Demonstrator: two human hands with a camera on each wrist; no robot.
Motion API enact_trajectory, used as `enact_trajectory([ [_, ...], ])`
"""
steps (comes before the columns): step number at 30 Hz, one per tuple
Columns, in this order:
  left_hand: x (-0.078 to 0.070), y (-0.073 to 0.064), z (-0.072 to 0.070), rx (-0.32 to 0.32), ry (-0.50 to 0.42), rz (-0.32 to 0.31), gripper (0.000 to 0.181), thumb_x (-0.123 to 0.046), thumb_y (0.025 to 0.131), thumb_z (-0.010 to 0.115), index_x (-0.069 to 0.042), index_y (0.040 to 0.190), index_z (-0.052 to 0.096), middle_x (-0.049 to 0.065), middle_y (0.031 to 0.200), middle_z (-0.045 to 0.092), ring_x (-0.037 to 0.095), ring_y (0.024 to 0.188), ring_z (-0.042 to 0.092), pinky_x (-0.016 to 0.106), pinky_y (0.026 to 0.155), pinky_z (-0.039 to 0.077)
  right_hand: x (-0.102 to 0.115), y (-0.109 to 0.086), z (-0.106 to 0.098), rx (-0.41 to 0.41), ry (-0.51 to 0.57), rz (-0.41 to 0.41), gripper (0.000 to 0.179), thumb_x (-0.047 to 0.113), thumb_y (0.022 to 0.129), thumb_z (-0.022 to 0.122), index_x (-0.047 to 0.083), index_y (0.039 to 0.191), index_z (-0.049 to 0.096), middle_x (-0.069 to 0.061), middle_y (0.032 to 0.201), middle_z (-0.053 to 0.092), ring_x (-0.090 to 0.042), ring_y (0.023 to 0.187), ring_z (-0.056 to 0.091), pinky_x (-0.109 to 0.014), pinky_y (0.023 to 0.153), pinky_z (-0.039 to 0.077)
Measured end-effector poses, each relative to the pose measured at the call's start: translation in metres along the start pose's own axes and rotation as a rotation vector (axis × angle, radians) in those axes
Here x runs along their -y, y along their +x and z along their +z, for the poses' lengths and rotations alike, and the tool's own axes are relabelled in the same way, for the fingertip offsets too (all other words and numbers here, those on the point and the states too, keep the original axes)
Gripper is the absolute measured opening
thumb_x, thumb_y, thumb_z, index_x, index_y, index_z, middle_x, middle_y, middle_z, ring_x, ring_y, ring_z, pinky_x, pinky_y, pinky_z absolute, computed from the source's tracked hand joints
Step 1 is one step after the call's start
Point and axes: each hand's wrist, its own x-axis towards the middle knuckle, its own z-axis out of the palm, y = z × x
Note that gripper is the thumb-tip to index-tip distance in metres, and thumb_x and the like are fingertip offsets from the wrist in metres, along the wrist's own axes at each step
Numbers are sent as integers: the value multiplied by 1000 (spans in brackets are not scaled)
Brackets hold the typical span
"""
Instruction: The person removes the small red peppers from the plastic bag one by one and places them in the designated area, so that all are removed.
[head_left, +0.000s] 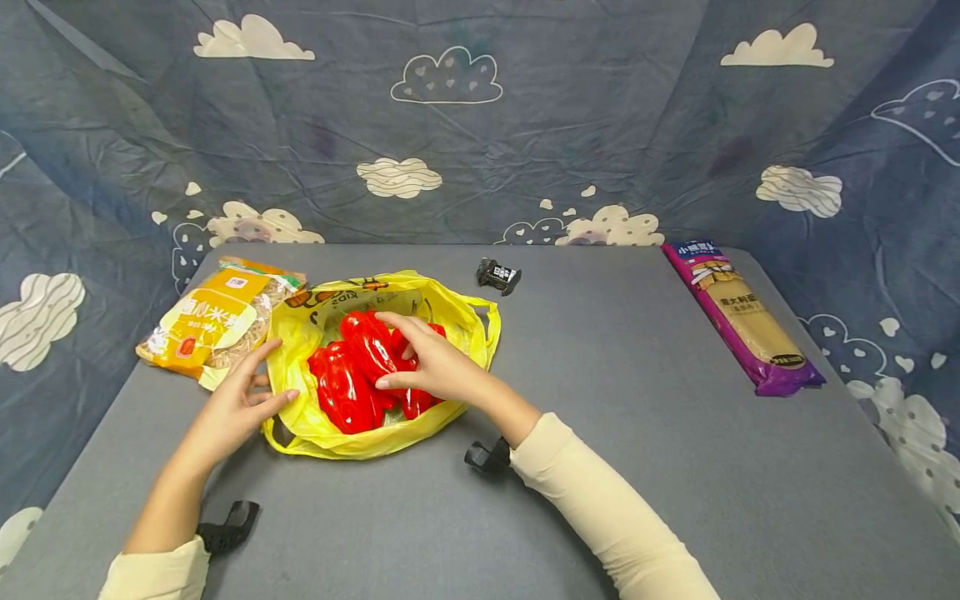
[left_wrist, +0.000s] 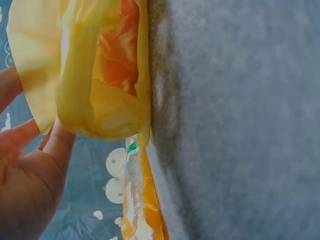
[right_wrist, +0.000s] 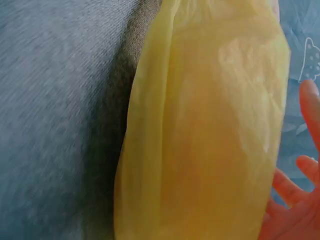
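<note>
A yellow plastic bag (head_left: 300, 429) lies with its mouth spread wide, holding several glossy red lobed things (head_left: 345, 392) that look like bell peppers. At the bag's left rim, my left hand (head_left: 236, 408) touches the plastic, thumb and fingers spread apart. The left wrist view shows those fingers against the yellow film. My right hand (head_left: 435, 362) reaches over the bag's right side, its fingers loosely bent above the red things. Whether its fingertips touch them I cannot tell. In the right wrist view, the bag's side (right_wrist: 215, 125) hides part of the hand.
An orange and clear food packet (head_left: 217, 321) lies left of the bag, close against it. Behind the bag sits a small black object with a white label (head_left: 498, 275). A purple pasta packet (head_left: 742, 321) lies along the grey table's right edge. Black wrist mounts (head_left: 228, 527) project from both wrists.
</note>
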Motion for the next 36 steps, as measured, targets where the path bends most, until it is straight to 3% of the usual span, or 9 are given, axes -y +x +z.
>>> enact_trajectory([
  [3, 3, -1, 0, -4, -49, -12, 69, 0, 83, 62, 1, 139, 22, 24, 123, 34, 2, 80, 54, 24, 58, 47, 0, 6, 4, -3, -15, 34, 81, 36, 73, 74, 21, 139, 30, -1, 113, 46, -12, 79, 48, -23, 67, 42],
  [10, 5, -3, 1, -20, -72, -29, 68, -1, 83, 62, 0, 139, 23, 21, 134, 27, 1, 81, 52, 22, 56, 43, -3, 14, 11, 43, -19, 104, 81, 37, 72, 74, 26, 138, 30, 1, 107, 53, -10, 70, 48, -23, 62, 41],
  [13, 5, -4, 1, -22, -98, -32, 68, 0, 83, 62, 1, 139, 23, 21, 131, 29, 0, 80, 53, 22, 56, 44, -6, 15, 14, 66, -4, 119, 77, 32, 74, 74, 27, 138, 31, 1, 83, 55, -10, 58, 45, -22, 55, 38],
  [16, 4, -4, 2, -24, -123, -22, 67, 0, 83, 61, 1, 138, 23, 21, 130, 31, 1, 81, 54, 22, 57, 45, -8, 14, 15, 78, 41, 123, 73, 23, 77, 72, 25, 139, 32, 0, 60, 44, -10, 49, 38, -21, 49, 34],
  [18, 4, -4, 2, -23, -126, -15, 67, 0, 83, 62, 1, 138, 23, 22, 130, 30, 2, 82, 54, 22, 58, 45, -9, 13, 16, 77, 67, 120, 71, 19, 79, 71, 25, 139, 33, 0, 55, 37, -9, 49, 35, -21, 48, 32],
  [23, 4, -3, 2, -17, -125, -17, 67, -1, 83, 62, 1, 138, 23, 22, 132, 29, 2, 82, 54, 23, 58, 46, -10, 8, 13, 38, 138, 113, 69, 16, 79, 70, 23, 138, 36, 0, 65, 45, -10, 56, 41, -21, 51, 37],
  [28, 5, -3, 2, -9, -139, -25, 68, -1, 83, 61, 2, 138, 22, 23, 130, 31, 5, 83, 56, 23, 60, 47, -7, -6, 0, -3, 239, 93, 70, 13, 79, 70, 23, 138, 34, -5, 86, 54, -16, 62, 52, -27, 55, 46],
  [36, 7, -3, 2, -14, -131, -26, 68, 1, 83, 61, 2, 138, 22, 24, 131, 29, 1, 81, 54, 23, 58, 46, 1, -56, -43, -131, 413, 49, 75, -4, 78, 65, 14, 141, 28, -20, 104, 46, -36, 70, 58, -47, 62, 48],
])
